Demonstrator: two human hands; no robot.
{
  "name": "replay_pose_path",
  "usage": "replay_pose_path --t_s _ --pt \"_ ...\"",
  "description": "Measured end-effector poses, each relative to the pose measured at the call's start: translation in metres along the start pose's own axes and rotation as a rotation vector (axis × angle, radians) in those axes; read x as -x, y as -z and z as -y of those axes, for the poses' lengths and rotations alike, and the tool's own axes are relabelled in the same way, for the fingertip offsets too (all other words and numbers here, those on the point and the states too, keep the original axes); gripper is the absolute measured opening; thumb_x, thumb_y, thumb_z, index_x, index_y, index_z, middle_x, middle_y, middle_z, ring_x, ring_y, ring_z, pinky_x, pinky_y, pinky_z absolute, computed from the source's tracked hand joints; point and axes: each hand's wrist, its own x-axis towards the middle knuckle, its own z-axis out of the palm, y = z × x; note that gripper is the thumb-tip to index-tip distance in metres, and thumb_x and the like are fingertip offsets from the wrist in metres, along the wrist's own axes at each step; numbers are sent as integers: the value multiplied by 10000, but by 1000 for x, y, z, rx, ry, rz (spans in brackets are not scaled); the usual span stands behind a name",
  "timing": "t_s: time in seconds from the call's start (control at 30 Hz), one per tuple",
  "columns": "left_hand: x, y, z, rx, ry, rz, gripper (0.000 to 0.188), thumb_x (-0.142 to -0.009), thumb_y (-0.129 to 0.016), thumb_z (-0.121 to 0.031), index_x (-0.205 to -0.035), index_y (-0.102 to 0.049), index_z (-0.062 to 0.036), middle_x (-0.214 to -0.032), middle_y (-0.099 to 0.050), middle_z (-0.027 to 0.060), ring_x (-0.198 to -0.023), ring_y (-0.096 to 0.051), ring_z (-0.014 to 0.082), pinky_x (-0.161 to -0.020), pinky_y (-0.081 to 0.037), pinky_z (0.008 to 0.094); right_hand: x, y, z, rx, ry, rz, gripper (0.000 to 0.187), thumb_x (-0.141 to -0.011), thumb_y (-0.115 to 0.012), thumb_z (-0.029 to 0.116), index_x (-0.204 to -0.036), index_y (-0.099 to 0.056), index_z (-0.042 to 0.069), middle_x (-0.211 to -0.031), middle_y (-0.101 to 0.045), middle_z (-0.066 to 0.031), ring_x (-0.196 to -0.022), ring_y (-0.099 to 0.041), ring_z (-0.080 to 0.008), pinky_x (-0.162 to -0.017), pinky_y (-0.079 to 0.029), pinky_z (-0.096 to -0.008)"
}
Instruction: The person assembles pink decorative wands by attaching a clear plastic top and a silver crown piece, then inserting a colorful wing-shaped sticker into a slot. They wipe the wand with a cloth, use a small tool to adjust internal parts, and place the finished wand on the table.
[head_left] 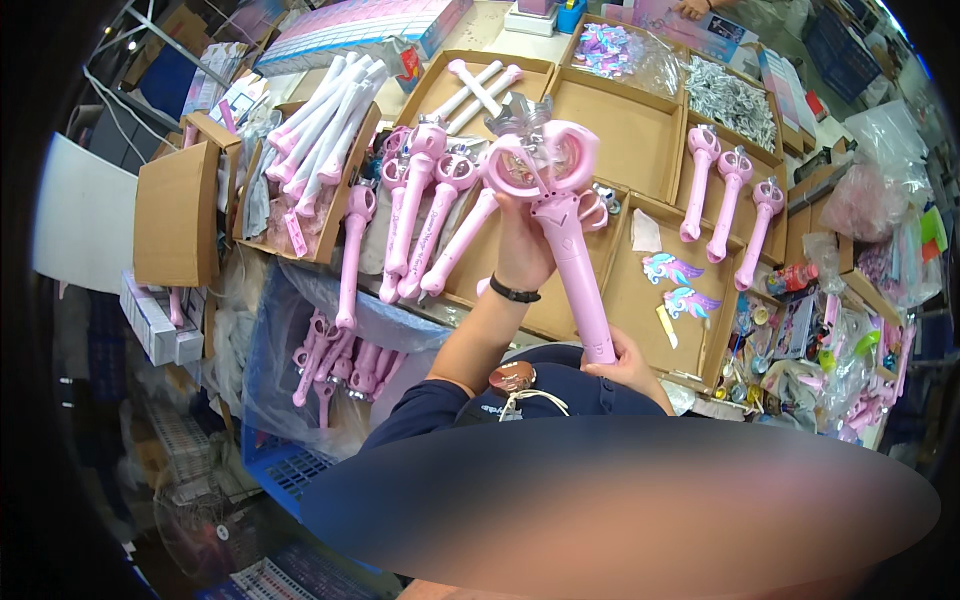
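Observation:
A pink toy wand [575, 272] is held up in front of me, tilted, with its ring-shaped head away from me. My left hand [524, 246] is wrapped around it just under the head, which hides part of the fingers. At the lower end of the handle, my right hand [630, 366] grips with fingers and thumb. Beside the left hand lie several similar pink wands [430, 215] on a cardboard tray. To the right, two winged pieces [688, 302] in blue, pink and purple lie in a tray compartment, near a small white scrap [646, 230].
A blue crate [275, 400] lined with plastic holds more pink wands at the lower left. White-wrapped wands fill a box [368, 130]. Three wands [733, 190] lie in the right tray [612, 125]. Silver packets [728, 100] and assorted clutter [800, 350] lie around.

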Motion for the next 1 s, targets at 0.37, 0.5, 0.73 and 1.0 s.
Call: replay_pose_path --t_s 0.37,0.5,0.73,1.0 --pt "-15 11 0 316 -61 -112 925 -701 -377 -802 -1169 -459 -7 -1033 -559 165 -830 -581 244 -871 -460 477 -6 -5 -11 244 122 -138 609 -718 -720 140 -1232 -429 -6 -1063 -513 -124 -969 -530 -186 -833 -423 -303" --pt "-9 7 7 286 74 -36 922 -722 -254 -822 -1158 -477 -40 -972 -589 157 -782 -596 242 -790 -489 451 -10 -9 -13 688 377 -373 653 -685 -729 174 -1234 -428 -13 -1186 -428 -201 -1108 -451 -300 -936 -361 -370" --pt "-2 23 25 146 145 -61 851 -770 -243 -778 -1258 -416 -103 -926 -590 120 -793 -579 235 -746 -482 410 -7 -10 -12 819 324 -524 637 -666 -733 175 -1200 -448 -25 -1147 -440 -233 -1066 -476 -373 -909 -391 -386" --pt "1 19 28 -205 -148 -258 692 -811 -462 -636 -1168 -452 -43 -946 -577 72 -842 -578 215 -779 -498 421 -4 -11 -8 891 292 -561 630 -655 -719 164 -1210 -457 20 -1149 -443 -226 -1022 -517 -383 -843 -443 -390"
